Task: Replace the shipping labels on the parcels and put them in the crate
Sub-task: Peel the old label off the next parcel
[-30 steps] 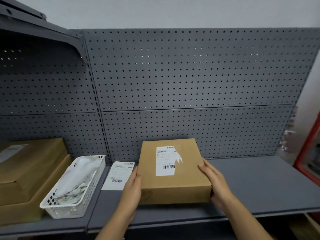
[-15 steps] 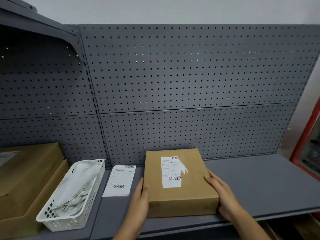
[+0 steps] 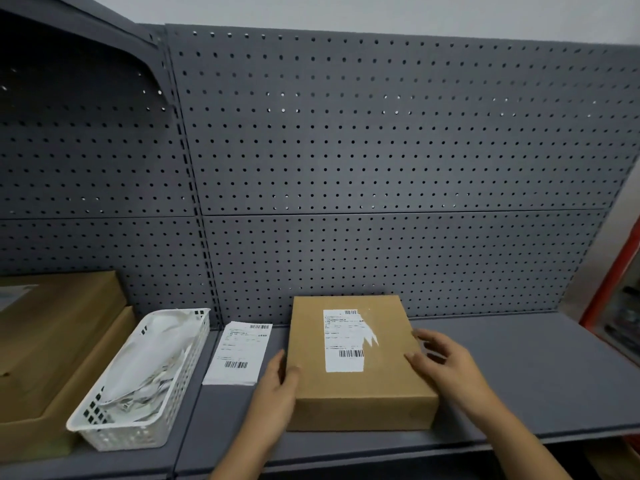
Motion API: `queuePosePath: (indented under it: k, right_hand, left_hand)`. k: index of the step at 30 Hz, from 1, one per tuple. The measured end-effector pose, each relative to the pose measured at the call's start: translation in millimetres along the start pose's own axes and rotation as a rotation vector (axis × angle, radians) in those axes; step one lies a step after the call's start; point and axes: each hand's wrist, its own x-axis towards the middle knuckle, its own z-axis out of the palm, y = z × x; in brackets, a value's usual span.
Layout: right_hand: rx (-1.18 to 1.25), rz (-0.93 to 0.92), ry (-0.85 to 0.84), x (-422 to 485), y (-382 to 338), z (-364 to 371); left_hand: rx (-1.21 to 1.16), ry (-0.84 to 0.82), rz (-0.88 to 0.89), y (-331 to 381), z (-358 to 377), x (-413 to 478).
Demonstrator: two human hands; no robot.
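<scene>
Head cam, looking down at a grey metal shelf (image 3: 526,375) with a pegboard (image 3: 381,150) behind it. The parcel (image 3: 360,386) is a flat brown cardboard box lying on the shelf, about in the middle and near the front edge. The white shipping label (image 3: 341,341) on top of it is torn along its right edge, with a ragged white scrap sticking out there.

The left hand (image 3: 273,393) is flat against the parcel's left side. Its fingers are straight along the cardboard and the thumb tip rests on the top edge, so it's pressing rather than gripping. The right hand (image 3: 446,362) is at the parcel's right edge with the fingers spread and loose. It's a bit blurred, but the fingertips look to be just touching the top near the edge, with nothing in its grasp.

Just left of the parcel a loose label sheet (image 3: 239,355) lies flat on the shelf, barcodes up. Next over is a white plastic basket (image 3: 104,424) full of crumpled white paper, and beyond that two bigger brown boxes (image 3: 52,341) are stacked at the far left. A red frame (image 3: 609,282) shows at the right edge.
</scene>
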Motion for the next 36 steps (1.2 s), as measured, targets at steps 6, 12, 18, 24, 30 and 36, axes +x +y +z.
queuePosePath:
  k: [6,12,18,24,30,36]
  right_hand:
    - [-0.233,-0.271,-0.065,20.4,-16.0,-4.0]
    - [-0.423,-0.442,-0.168,39.2,-28.4,6.7]
    - [-0.629,-0.470,-0.322,59.9,-31.9,12.1]
    - [-0.641,-0.431,-0.381,74.1,-38.2,6.5]
    - [-0.621,-0.455,-0.349,81.8,-34.2,11.2]
    - [-0.604,-0.449,-0.388,90.1,-34.5,10.2]
  left_hand:
    - [0.125,0.077,0.103,30.7,0.5,-2.2]
    - [0.512,0.111,0.430,32.5,14.4,0.4]
    - [0.728,-0.111,0.512,47.7,37.0,-2.0]
    - [0.963,-0.212,0.521,48.4,48.9,1.0]
    - [1.032,-0.194,0.586,32.8,50.2,3.7]
    - [0.999,-0.220,0.577,34.1,46.3,5.5]
